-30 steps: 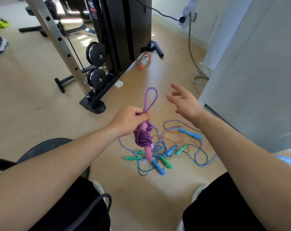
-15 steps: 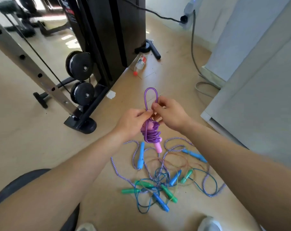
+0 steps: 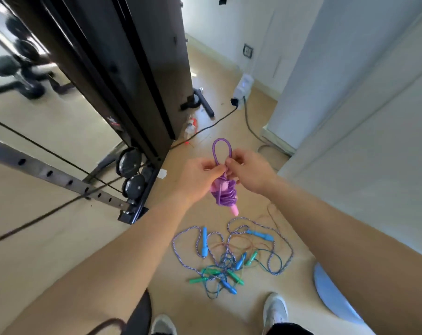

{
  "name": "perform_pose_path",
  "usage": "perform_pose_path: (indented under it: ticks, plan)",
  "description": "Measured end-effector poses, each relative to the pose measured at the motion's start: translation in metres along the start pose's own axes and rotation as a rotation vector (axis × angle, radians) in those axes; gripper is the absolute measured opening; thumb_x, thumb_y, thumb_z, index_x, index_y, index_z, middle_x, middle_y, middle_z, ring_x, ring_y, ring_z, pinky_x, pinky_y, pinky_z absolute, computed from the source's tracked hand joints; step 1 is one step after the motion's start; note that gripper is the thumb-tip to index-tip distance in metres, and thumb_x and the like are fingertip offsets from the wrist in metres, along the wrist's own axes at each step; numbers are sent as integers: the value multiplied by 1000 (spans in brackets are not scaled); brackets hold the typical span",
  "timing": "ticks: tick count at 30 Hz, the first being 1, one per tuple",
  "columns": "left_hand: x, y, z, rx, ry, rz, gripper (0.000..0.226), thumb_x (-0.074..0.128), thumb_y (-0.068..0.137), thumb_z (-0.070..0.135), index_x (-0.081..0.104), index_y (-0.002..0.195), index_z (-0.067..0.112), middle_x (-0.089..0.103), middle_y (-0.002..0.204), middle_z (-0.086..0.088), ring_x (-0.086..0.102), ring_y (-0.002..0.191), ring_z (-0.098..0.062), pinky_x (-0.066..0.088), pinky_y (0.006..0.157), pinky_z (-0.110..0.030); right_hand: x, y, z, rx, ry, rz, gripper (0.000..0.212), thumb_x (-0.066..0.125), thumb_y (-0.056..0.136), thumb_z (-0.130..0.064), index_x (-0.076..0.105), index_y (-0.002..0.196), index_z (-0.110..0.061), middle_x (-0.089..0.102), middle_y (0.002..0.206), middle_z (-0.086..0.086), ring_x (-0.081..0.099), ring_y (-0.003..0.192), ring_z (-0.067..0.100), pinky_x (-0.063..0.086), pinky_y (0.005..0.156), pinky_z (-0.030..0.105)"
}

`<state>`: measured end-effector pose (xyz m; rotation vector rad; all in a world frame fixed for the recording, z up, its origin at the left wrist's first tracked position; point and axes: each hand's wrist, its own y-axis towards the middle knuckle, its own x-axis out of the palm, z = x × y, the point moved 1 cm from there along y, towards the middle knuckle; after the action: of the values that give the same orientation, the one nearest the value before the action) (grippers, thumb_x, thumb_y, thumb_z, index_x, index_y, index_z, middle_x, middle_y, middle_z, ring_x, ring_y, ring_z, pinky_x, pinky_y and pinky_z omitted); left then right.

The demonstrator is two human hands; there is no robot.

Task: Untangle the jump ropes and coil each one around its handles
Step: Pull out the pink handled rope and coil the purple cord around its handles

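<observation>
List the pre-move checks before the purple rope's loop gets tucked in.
1. Grip: left hand holds the purple rope bundle: ok.
2. Pinch: right hand at the base of the loop: ok.
3. Rope wound round the pink handle: ok.
4. Both handles inside the coil: cannot tell.
5. Loop secured: not ok, it sticks up free above the hands.
6. Untangling: floor pile: not ok, ropes cross in a knot.

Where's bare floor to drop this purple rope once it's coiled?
Bare floor: the strip between the rope tangle and the shoes, and the wide patch this side of the rack rail. Crowded: the tangle itself.
</observation>
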<state>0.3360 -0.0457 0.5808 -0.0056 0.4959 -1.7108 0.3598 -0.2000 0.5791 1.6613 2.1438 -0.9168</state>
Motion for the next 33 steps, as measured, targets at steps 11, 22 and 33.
perform_pose_path:
  ticks: [11, 22, 33]
  plan:
    - [-71, -38, 249, 90, 174, -17, 30, 66, 93, 25, 66, 63, 21, 62, 59, 8, 55, 61, -9, 42, 64, -27, -163, -51, -184, 35, 169, 79, 20, 52, 95, -25, 67, 88, -12, 74, 79, 1, 72, 82, 21, 58, 79, 45]
    - [-107, -5, 399, 201, 265, 118, 28, 64, 93, 29, 69, 72, 11, 65, 71, -9, 57, 70, -19, 49, 73, -40, -281, -18, -297, -68, 111, 155, 21, 52, 91, -29, 66, 80, -17, 74, 73, -3, 72, 75, 20, 58, 77, 51]
    - [-127, 184, 495, 308, 100, 155, 13, 61, 96, 28, 70, 88, 23, 75, 84, 4, 70, 84, -17, 54, 81, -34, -373, 137, -350, -99, 69, 399, 25, 50, 96, -20, 67, 78, -13, 74, 70, 0, 73, 69, 16, 59, 78, 44]
